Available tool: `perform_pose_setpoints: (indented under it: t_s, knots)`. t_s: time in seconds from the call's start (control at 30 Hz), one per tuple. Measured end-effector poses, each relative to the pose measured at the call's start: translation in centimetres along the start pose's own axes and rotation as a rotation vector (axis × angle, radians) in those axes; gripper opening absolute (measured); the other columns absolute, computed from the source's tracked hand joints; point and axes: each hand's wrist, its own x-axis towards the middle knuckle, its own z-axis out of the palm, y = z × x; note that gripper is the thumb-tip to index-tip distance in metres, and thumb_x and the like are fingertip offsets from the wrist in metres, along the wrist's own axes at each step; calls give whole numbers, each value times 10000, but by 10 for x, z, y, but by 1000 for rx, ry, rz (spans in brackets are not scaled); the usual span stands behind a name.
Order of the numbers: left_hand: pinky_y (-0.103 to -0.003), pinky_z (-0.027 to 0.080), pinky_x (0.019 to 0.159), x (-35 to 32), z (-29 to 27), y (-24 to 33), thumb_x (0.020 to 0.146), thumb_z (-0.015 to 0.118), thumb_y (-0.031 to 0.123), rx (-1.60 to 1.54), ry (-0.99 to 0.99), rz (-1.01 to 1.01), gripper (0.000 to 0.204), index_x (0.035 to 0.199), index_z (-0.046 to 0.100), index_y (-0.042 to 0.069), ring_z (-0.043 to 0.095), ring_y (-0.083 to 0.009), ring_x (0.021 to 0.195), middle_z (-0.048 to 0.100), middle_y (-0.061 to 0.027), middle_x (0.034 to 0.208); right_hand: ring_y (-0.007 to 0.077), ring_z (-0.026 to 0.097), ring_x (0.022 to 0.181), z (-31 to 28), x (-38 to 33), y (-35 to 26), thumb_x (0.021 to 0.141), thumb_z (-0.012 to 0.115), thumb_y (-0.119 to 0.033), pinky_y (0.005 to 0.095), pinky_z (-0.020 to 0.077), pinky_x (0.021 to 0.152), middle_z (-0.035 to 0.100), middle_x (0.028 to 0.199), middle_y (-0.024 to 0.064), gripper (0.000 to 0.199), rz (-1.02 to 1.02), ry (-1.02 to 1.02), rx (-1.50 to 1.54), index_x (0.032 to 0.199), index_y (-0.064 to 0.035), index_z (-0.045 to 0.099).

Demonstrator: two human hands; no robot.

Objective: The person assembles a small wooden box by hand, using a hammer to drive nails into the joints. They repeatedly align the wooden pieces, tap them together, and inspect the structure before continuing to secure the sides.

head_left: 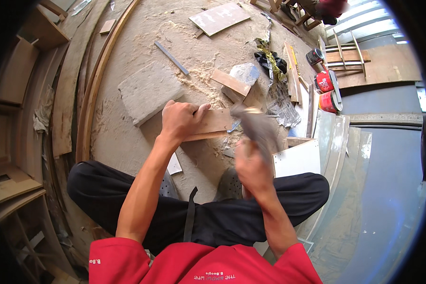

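Note:
My left hand (179,119) is closed over the left end of a flat wooden board (215,121), fingers wrapped over its far edge. Another strip of wood shows along the board's near edge. In my right hand (253,165) is a dark hand tool (260,130), smeared by motion; its exact kind cannot be told. The tool's far end is over or just beside the board's right end. A small bluish metal piece (233,126) lies at that end, partly hidden. Left of the board is a pale concrete slab (149,92).
Beyond the board, a wood block (230,82) rests against a stone lump (245,74) amid shavings. A grey metal strip (171,57) lies farther off. At right stand a white-sided wooden box (297,160) and red cans (327,102). Long planks (92,85) line the left.

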Motion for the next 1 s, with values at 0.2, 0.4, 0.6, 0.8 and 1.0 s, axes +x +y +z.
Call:
perform_pose_setpoints:
  t_s: [0.2, 0.4, 0.6, 0.8, 1.0]
  knots:
    - [-433, 516, 620, 2, -4, -4, 949, 619, 486, 3, 6, 1, 497, 723, 771, 70, 652, -364, 593, 646, -177, 620, 174, 577, 469, 1, 11, 3, 964, 616, -205, 367, 470, 467, 588, 616, 61, 197, 265, -130, 111, 961, -10, 587]
    - [-431, 525, 622, -1, 0, -2, 947, 621, 486, -1, 35, 39, 468, 777, 792, 85, 662, -360, 605, 658, -181, 642, 203, 627, 617, 10, 4, 19, 972, 581, -147, 371, 499, 544, 599, 725, 97, 153, -17, 84, 3, 1040, -10, 586]
    - [-433, 526, 636, -2, 0, -3, 946, 615, 503, 13, 9, 16, 487, 779, 792, 81, 662, -368, 609, 653, -183, 633, 162, 562, 464, 14, 6, 26, 947, 583, -137, 331, 459, 428, 577, 666, 90, 134, 322, -144, 156, 1006, -22, 546]
    - [-446, 519, 610, -1, 1, -4, 948, 610, 511, 6, 15, 22, 507, 783, 789, 66, 658, -378, 611, 652, -192, 641, 367, 627, 685, 11, -2, 15, 937, 592, -161, 455, 489, 638, 622, 753, 198, 206, 125, 79, 159, 1063, 1, 578]
    - [-454, 521, 604, -3, -1, -2, 950, 608, 511, -16, 8, -20, 533, 752, 772, 45, 653, -388, 605, 647, -206, 648, 324, 631, 682, 18, 3, 26, 927, 598, -158, 455, 500, 663, 627, 743, 185, 187, 330, -130, 93, 1017, 5, 587]
